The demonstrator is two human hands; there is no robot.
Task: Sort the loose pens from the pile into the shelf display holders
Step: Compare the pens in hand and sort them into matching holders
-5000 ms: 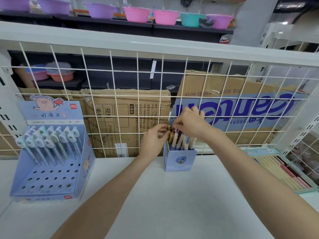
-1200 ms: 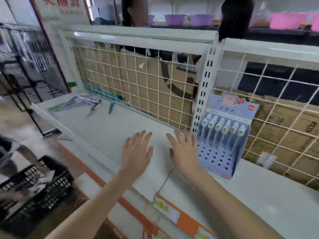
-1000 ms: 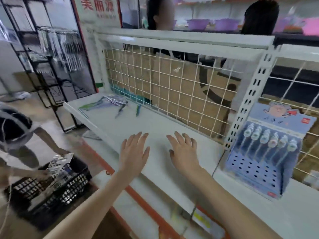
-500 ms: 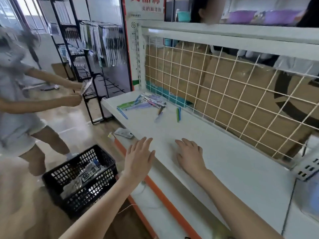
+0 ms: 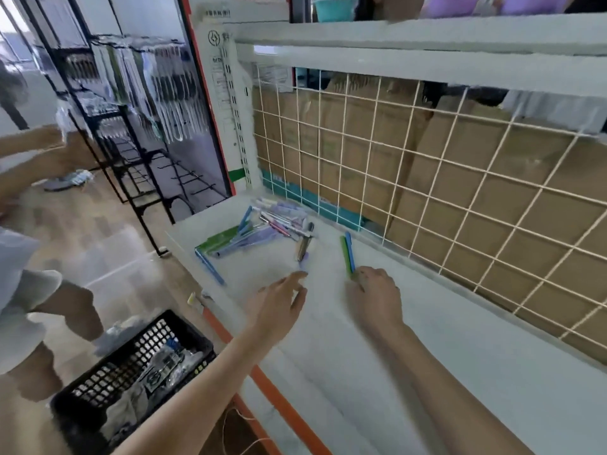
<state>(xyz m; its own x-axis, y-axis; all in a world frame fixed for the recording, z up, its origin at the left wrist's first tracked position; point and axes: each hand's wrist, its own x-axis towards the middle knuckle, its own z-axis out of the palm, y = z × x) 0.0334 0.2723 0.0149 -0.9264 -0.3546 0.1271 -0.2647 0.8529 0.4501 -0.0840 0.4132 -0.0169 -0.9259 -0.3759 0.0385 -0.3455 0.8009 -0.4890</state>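
A pile of loose pens (image 5: 262, 224) lies at the far left end of the white shelf (image 5: 443, 356). A green pen (image 5: 345, 254) and a blue pen (image 5: 350, 249) lie side by side, apart from the pile. My right hand (image 5: 374, 297) has its fingertips at their near ends; a grip does not show. A brownish pen (image 5: 303, 246) lies just beyond my left hand (image 5: 279, 303), which hovers with fingers extended and holds nothing. Another blue pen (image 5: 210, 267) rests by the shelf's front edge. No display holder is in view.
A white wire grid (image 5: 460, 192) backs the shelf, with cardboard boxes behind it. On the floor at the lower left stands a black basket (image 5: 131, 372) of packaged goods. Another person (image 5: 19, 290) works at the left, near a black hook rack (image 5: 131, 126).
My view and both hands have moved left along the shelf, from the pen holders to the pile. My right hand now reaches the green and blue pens; my left hand nears the brownish pen.
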